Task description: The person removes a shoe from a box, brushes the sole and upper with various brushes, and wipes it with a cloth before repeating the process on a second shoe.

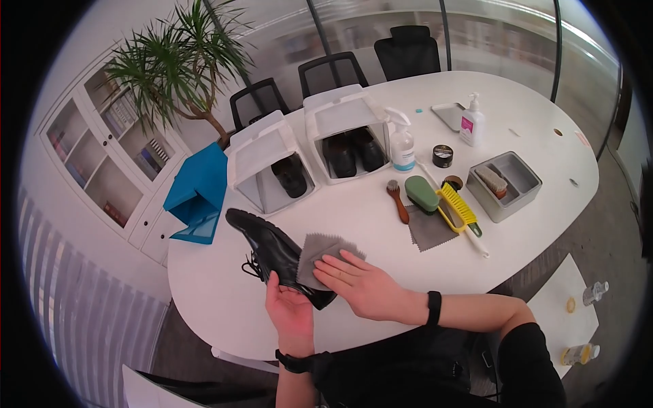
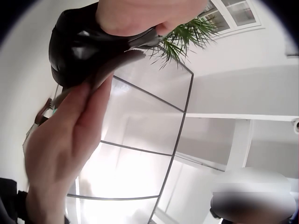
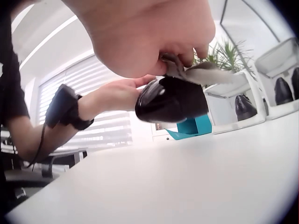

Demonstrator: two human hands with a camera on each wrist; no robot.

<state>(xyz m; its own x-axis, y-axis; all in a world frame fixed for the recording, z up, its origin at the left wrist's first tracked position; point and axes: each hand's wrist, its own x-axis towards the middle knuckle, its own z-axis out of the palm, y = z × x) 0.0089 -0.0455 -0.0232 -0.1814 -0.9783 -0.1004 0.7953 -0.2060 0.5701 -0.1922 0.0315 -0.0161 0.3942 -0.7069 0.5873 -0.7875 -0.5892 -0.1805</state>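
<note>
Wiping stage, apparently. Left grip (image 1: 291, 314): around black lace-up shoe (image 1: 269, 239). Right grip (image 1: 371, 289): pinching grey zigzag-edged cloth (image 1: 314, 253) against it. Next stroke likely needs steady shoe support.

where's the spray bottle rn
In the head view, the spray bottle stands right of centre, between the open white box with two shoes and the round black tin.

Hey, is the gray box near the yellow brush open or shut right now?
Open: the gray box has no lid on, and a brush shows inside it from above.
</note>
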